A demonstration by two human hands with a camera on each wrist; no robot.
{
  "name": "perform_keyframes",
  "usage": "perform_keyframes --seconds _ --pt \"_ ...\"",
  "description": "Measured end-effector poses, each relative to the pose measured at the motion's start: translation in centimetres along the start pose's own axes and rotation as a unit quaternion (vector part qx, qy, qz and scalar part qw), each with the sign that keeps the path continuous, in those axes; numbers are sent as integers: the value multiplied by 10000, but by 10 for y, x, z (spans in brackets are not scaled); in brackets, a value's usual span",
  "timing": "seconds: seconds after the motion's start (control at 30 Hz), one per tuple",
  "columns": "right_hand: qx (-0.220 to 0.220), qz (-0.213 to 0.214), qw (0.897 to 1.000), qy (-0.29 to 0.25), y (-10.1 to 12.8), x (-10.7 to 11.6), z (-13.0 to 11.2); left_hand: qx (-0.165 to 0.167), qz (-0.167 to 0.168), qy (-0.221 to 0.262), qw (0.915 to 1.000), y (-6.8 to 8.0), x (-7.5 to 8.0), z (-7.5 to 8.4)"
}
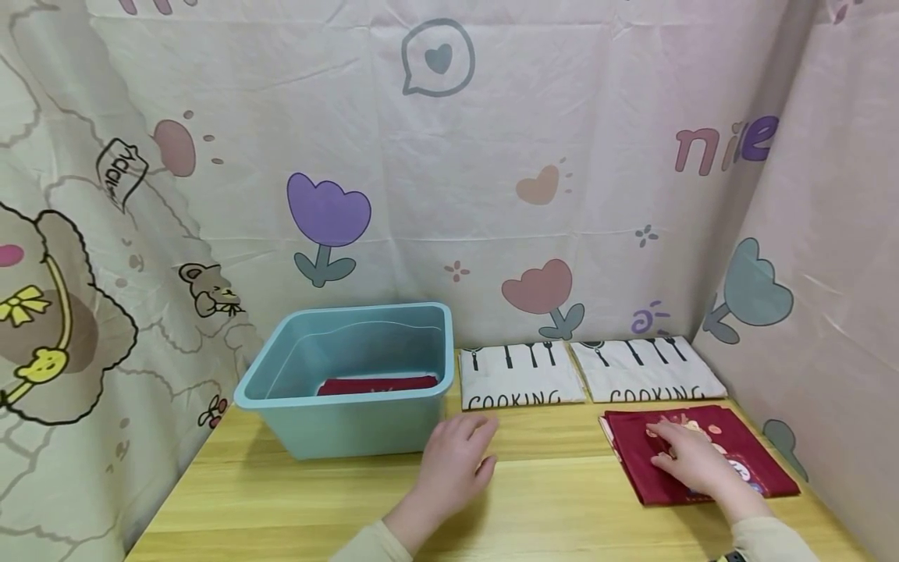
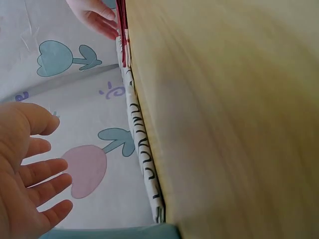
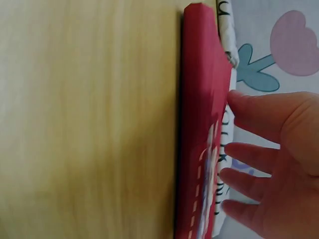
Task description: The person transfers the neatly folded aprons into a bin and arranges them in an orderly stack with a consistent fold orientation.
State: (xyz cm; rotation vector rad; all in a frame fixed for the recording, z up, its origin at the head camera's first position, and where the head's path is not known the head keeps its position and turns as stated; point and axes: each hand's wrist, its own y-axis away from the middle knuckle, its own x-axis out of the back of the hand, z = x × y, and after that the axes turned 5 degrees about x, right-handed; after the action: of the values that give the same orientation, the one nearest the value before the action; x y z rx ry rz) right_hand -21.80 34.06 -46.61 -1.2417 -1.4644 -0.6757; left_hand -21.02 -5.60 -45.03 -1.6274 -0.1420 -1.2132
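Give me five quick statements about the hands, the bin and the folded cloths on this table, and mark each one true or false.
1. The right hand rests on the folded red cloth. True.
2. The blue bin is empty. False: a red cloth lies inside it.
3. The left hand holds a white cloth. False: it lies flat on the wooden table, holding nothing.
4. Two white COOKING cloths lie side by side at the back. True.
5. The bin stands to the right of the white cloths. False: it stands to their left.
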Motion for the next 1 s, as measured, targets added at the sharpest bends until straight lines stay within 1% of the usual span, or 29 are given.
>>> perform_keyframes --seconds 0.1,0.23,0.37,0.47,0.53,0.6,0.67,0.73,0.93,1.0 --pt "-22 -162 9999 38 2 -1 4 126 -129 100 9998 0 -5 2" --pt "-28 -228 9996 140 3 -4 6 478 -498 388 9969 -1 -7 5" --pt "-50 -238 9995 219 2 -5 7 876 -896 679 9898 -3 -9 8" --pt "-60 -235 9994 242 1 -6 6 1109 -1052 908 9841 -3 -11 9" --pt "-53 -217 9994 247 2 -7 6 1313 -1149 1133 9781 -3 -13 10" --pt "-26 -170 9995 255 2 -9 5 1540 -1223 1405 9703 -3 -15 12" --pt "-11 -119 9996 273 2 -10 4 1828 -1307 1701 9595 -2 -17 14" --pt "-18 -87 9996 268 1 -11 1 2044 -1334 1938 9502 -1 -18 16" --pt "-118 -192 9995 207 -4 -13 -13 2413 -1424 2342 9309 -2 -21 19" --pt "-178 -250 9993 208 -7 -14 -19 2537 -1475 2537 9217 -3 -21 20"
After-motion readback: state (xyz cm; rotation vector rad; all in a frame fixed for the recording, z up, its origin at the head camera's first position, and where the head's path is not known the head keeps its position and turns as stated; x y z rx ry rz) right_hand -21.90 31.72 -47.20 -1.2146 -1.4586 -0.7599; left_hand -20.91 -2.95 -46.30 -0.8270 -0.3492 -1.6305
